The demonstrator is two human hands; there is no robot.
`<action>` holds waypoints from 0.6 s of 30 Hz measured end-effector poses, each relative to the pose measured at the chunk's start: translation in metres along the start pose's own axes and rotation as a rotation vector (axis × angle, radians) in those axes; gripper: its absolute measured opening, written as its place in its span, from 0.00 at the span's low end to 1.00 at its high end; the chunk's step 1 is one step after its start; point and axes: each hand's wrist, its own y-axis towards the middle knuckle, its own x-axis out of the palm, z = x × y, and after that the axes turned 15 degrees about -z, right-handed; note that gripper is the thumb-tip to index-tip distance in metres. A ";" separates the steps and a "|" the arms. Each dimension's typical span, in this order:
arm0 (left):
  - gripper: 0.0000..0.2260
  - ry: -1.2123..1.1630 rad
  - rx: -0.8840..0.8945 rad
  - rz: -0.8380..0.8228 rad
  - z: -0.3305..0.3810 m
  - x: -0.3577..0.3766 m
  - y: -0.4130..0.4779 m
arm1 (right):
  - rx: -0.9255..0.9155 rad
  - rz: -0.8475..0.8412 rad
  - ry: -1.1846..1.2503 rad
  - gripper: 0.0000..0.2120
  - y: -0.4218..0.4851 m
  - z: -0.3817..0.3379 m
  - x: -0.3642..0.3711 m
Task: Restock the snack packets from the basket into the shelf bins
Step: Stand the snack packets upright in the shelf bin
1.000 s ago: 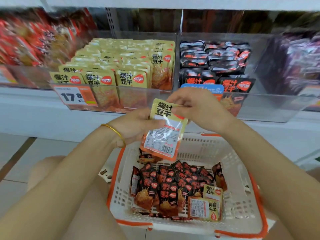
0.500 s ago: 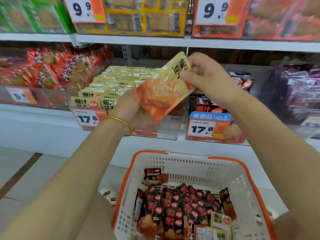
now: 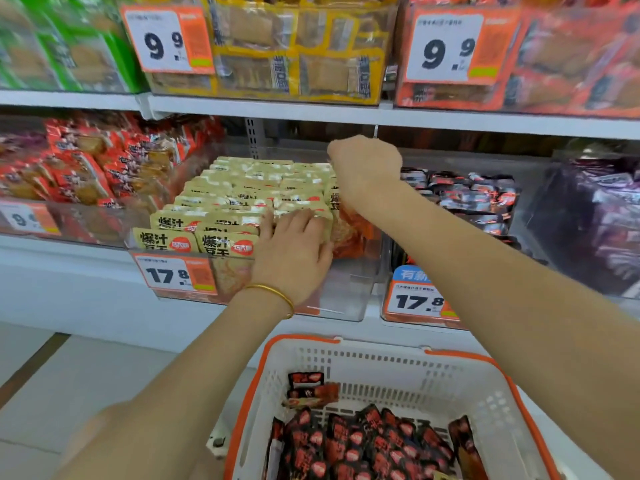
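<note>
My right hand [image 3: 363,168] pinches the top of the yellow packet [image 3: 349,230], which hangs upright just below it at the bin's [image 3: 346,303] right end. My left hand [image 3: 294,252], fingers straight, presses the packed rows [image 3: 221,202] leftward. The gap, I judge, lies straight down.

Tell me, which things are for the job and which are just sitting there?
For the job: right hand, yellow packet, left hand, yellow-packet bin, basket, black packets.
Just there: green packs, red packs, purple packs.
</note>
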 end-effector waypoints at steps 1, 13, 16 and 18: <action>0.21 0.005 0.004 0.009 -0.001 0.000 0.000 | -0.003 -0.053 -0.034 0.20 0.006 0.000 0.004; 0.23 0.000 0.025 0.014 -0.003 0.006 0.002 | -0.158 -0.431 -0.028 0.21 0.044 0.007 0.034; 0.21 0.005 0.034 0.041 -0.003 0.007 0.002 | -0.048 -0.334 -0.070 0.10 0.046 0.001 0.040; 0.21 0.006 0.038 0.050 -0.003 0.008 0.002 | 0.019 -0.311 -0.134 0.08 0.046 -0.005 0.044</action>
